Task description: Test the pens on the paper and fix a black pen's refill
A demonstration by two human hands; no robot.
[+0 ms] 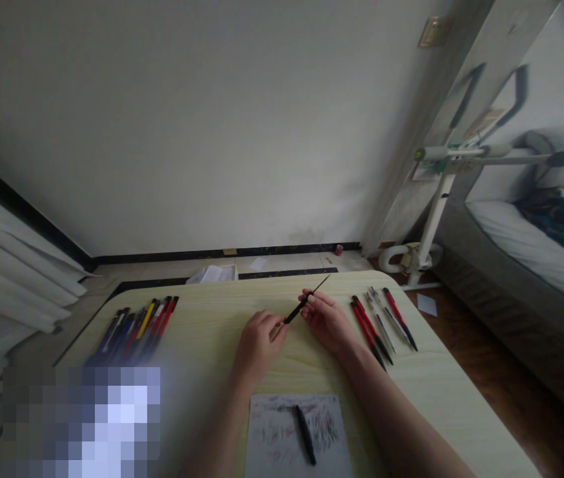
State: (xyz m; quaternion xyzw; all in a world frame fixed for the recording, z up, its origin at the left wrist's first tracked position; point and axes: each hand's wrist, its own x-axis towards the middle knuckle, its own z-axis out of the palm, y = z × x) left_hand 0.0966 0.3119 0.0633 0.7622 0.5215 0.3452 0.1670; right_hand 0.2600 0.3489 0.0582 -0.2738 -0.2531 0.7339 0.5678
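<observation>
Just beyond the scribbled paper [275, 431], where a black pen part [306, 435] lies, the left hand [257, 345] and right hand [328, 320] each pinch one black pen [298, 310] with its refill poking out, seemingly mid-job, with a pen bundle [137, 323] up-left of the paper and a pen row [382, 325] up-right.

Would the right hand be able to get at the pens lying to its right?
Probably yes: the row of pens lies close beside the right hand, only bare table between, though that hand is pinching a thin black pen.

Black pen [296, 311] between both hands.
</observation>
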